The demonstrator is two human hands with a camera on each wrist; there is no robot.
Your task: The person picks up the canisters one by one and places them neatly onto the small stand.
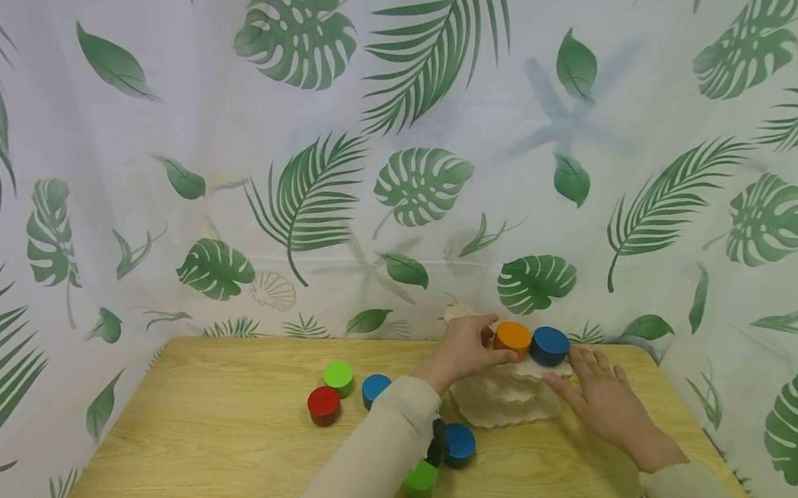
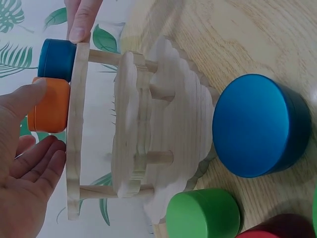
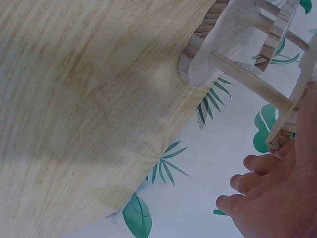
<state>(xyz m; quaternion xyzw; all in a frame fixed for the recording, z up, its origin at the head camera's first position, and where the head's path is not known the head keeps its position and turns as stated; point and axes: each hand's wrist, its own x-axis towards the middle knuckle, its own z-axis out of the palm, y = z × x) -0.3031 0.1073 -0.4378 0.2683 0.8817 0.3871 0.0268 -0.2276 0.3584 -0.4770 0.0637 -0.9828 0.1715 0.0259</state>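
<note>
Orange cylinder (image 1: 512,338): positioned on the top tier of the wooden stand (image 1: 505,414), which is near the far edge of the bench (image 1: 224,421), toward the far right corner. An upper blue cylinder (image 1: 549,347) sits just beside it, at the right end of the same tier.

Left grip (image 1: 464,348): partly closed, with the thumb against the orange cylinder and bent fingers at its left side, pinching it. In the left wrist view, the other fingers extend beside the edge of the top tier.

Right grip (image 1: 609,399): fingers extended, holding nothing. The fingertips rest at the right end of the top tier, next to the upper blue cylinder.

Stand construction: scalloped wooden tiers, one above another, joined by round dowels.

Loose parts on the bench: a light green cylinder (image 1: 338,378) and a red cylinder (image 1: 324,404) are left of the stand, near each other. A partly covered blue cylinder (image 1: 376,388) is beside the left sleeve (image 1: 373,453). A front blue cylinder (image 1: 459,443) and a front green cylinder (image 1: 420,481) are closer to the front edge than the stand.
</note>
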